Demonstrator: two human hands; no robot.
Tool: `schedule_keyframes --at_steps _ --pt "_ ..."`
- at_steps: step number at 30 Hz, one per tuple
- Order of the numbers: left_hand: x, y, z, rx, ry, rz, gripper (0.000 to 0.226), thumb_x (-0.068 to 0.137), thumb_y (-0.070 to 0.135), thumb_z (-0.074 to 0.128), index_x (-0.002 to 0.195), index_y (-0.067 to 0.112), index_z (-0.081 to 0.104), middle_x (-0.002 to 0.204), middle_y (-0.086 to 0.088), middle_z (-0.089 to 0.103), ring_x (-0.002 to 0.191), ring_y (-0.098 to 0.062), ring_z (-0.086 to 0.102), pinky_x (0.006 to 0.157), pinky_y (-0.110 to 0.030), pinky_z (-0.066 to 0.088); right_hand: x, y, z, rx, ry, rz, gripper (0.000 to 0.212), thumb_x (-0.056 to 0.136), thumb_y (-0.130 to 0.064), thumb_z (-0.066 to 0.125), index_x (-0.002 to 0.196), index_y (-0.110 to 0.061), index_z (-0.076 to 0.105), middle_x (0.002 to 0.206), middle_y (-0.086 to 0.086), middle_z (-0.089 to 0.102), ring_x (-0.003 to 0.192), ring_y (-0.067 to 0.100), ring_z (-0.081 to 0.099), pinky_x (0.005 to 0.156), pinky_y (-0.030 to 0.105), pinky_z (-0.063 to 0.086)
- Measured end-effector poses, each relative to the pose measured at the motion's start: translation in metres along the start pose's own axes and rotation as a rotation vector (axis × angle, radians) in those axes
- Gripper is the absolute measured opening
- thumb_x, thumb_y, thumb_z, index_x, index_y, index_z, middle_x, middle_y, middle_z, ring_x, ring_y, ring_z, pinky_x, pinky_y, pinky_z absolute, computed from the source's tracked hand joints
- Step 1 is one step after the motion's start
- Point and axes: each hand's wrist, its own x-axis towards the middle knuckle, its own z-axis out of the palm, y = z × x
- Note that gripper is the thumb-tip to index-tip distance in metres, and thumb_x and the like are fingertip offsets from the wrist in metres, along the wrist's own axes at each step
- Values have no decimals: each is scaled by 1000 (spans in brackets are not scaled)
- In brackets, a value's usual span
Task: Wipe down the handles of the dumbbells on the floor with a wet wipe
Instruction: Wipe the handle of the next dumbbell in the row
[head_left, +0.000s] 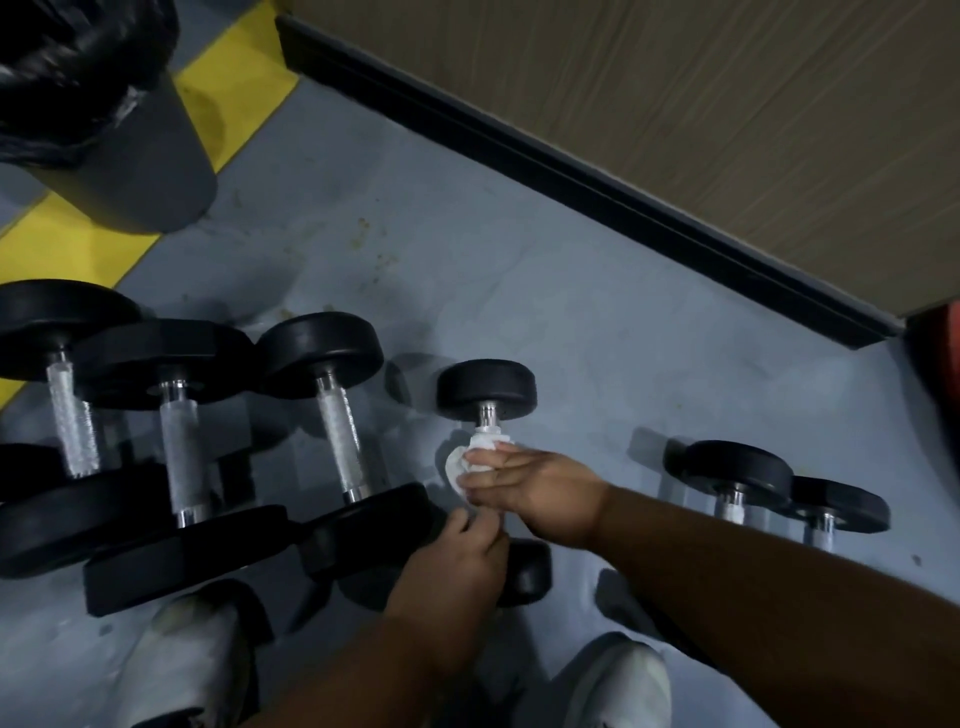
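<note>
A small black dumbbell (488, 415) was seen lying on a grey floor (519, 291), its far head near the middle of the view and its near head (527, 571) partly hidden behind the hands. A white wet wipe (470, 460) was wrapped round the handle and clasped by the right hand (524, 486), fingers curled over it. The left hand (462, 551) was closed round the lower part of the handle, though dim light and blur made the exact grip hard to judge.

Three larger dumbbells (337, 410) were lined up just to the left, two more (737, 478) to the right.

With round heads, the dumbbell could be rolled towards the shoes (192, 660) if the steadying grip were loosened. The bunched wipe could also be slid off, leaving parts of the knurled handle unwiped.
</note>
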Motion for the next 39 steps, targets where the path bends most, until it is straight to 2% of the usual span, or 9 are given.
schedule_keyframes --at_steps 3,10,16,22,27,32,34,36,39 --pt "2 -4 7 -54 -4 29 75 69 33 79 135 12 49 129 -1 42 104 -22 44 73 -37 56 -2 3 -2 11 21 15 53 79 8 64 127 -14 65 142 2 56 141 22 41 112 42 39" --pt "-5 -34 11 36 -56 133 72 72 32 73 137 14 48 128 -1 44 103 -25 48 78 -41 56 -12 -10 11 65 -24 -1 40 94 -12 50 132 -19 62 146 -5 52 146 16 30 118 37 30" --pt "-7 -21 -2 37 -50 78 54 82 18 60 134 18 45 127 -3 42 112 -26 43 89 -41 49 8 16 2 73 21 119 72 72 16 51 136 -15 58 150 0 47 146 21 28 116 47 33" --pt "-5 -9 -4 127 -67 83 65 78 19 62 139 19 42 129 -10 47 111 -32 49 75 -39 54 -5 -7 15 68 -16 -46 41 91 -13 60 132 -17 60 146 -2 52 147 21 29 119 41 27" --pt "7 13 -2 176 -104 61 62 85 22 64 142 14 39 131 -13 46 118 -35 44 86 -44 46 2 23 3 58 -30 12 67 74 16 55 133 -16 61 149 -1 48 147 19 29 118 44 30" --pt "12 19 -14 168 -128 31 36 89 12 53 125 10 48 125 -14 47 112 -37 49 75 -44 53 -8 -8 20 40 54 -46 40 94 -9 59 133 -13 60 146 -1 52 145 24 33 119 40 28" --pt "13 17 -15 189 -133 75 30 79 12 52 108 10 59 107 -15 57 90 -36 61 54 -39 54 -5 -7 14 43 9 -124 36 98 -16 56 133 -15 61 145 -3 53 145 20 33 121 37 21" --pt "14 23 -22 201 -109 55 28 63 18 62 90 11 66 85 -12 60 62 -32 62 39 -28 40 5 9 6 64 -39 -136 44 90 0 55 130 -16 64 144 -3 54 144 19 34 120 41 24" --pt "16 26 -25 261 -147 -52 35 90 13 51 124 7 49 120 -19 48 98 -35 58 61 -37 38 19 17 8 102 30 4 67 73 18 60 130 -15 64 146 1 52 145 20 34 114 48 34"
